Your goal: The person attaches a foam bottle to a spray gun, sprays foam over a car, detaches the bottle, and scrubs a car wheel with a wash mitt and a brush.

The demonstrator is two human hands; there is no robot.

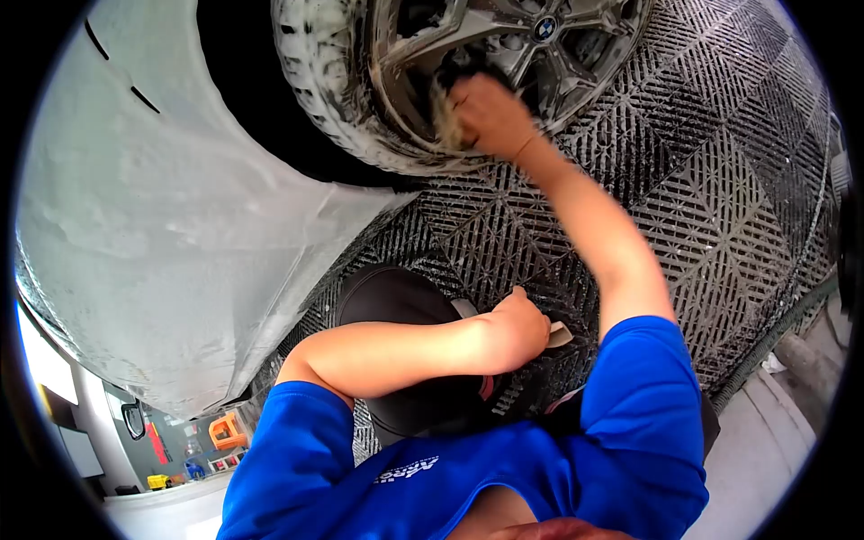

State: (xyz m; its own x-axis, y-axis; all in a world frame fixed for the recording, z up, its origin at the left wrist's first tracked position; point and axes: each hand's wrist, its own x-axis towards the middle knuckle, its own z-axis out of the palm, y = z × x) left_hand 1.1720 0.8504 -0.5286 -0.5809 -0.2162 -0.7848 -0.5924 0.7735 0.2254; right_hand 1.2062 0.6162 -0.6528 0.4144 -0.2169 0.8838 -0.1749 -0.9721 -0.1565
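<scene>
At the soapy wheel rim (468, 31), my right hand (490, 115) is closed on a pale, blurred wash pad (445, 112), pressed against the spokes near the tyre. Foam covers the tyre (328, 85). My left hand (520, 331) is closed in a fist above my knee, close to the floor. A light flat piece (560, 335) sticks out beside its fingers; whether the hand holds it cannot be made out.
The light grey car body (180, 207) fills the left side. Under the wheel lies a wet slatted floor (720, 207). A hose (778, 328) runs along the right edge. At the lower left are an orange holder (228, 432) and bottles.
</scene>
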